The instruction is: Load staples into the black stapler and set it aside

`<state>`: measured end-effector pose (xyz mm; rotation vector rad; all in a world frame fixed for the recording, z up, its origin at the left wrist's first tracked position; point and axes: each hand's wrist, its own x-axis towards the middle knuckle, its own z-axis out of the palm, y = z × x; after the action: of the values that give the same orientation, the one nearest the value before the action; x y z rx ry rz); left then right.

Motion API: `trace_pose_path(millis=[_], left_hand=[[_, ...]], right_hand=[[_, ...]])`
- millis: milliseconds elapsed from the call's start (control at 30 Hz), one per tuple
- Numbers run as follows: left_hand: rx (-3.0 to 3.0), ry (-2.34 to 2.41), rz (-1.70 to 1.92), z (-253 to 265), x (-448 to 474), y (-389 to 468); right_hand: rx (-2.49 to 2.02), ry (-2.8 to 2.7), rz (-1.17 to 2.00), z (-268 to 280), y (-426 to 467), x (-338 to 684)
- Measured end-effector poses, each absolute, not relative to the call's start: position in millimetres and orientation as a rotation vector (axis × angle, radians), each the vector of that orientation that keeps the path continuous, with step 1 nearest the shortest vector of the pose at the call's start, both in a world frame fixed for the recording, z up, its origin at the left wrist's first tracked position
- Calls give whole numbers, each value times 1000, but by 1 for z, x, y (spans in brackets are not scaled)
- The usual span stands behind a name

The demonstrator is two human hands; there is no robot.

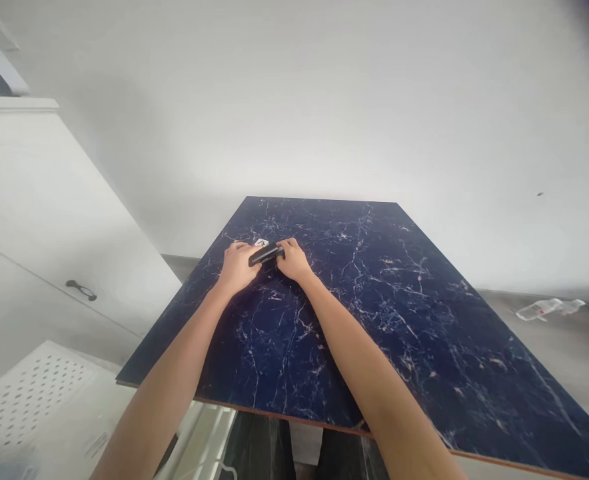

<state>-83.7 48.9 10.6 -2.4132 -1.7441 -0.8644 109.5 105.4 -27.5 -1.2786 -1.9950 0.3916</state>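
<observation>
A small black oblong object (pixel 265 255) is held between both hands over the dark blue marbled tabletop (pixel 374 287). My left hand (pixel 237 267) is closed on its left end, with the thumb along the near side. My right hand (pixel 293 259) grips the right end, fingers curled round it. The object is tilted, right end farther from me; its exact kind is too small to make out. Just behind it, by the left fingers, a small white piece with dark print (pixel 261 243) shows, partly hidden.
A white cabinet (pixel 74 200) with a dark handle (pixel 81 290) stands left of the table. Below it is a white perforated panel (pixel 34 393). A clear plastic bottle-like item (pixel 549 308) lies on the floor at right. A pale wall (pixel 324 100) rises behind the table.
</observation>
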Motion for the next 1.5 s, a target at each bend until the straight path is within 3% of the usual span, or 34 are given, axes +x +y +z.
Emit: trace_pose_path(millis=[400, 1500], left_hand=[[-2326, -1170, -865, 15, -77, 40], [-2254, -1326, -939, 17, -73, 35]], right_hand=[[-1260, -1885, 445, -29, 108, 115], [-1194, -1930, 293, -24, 100, 114]])
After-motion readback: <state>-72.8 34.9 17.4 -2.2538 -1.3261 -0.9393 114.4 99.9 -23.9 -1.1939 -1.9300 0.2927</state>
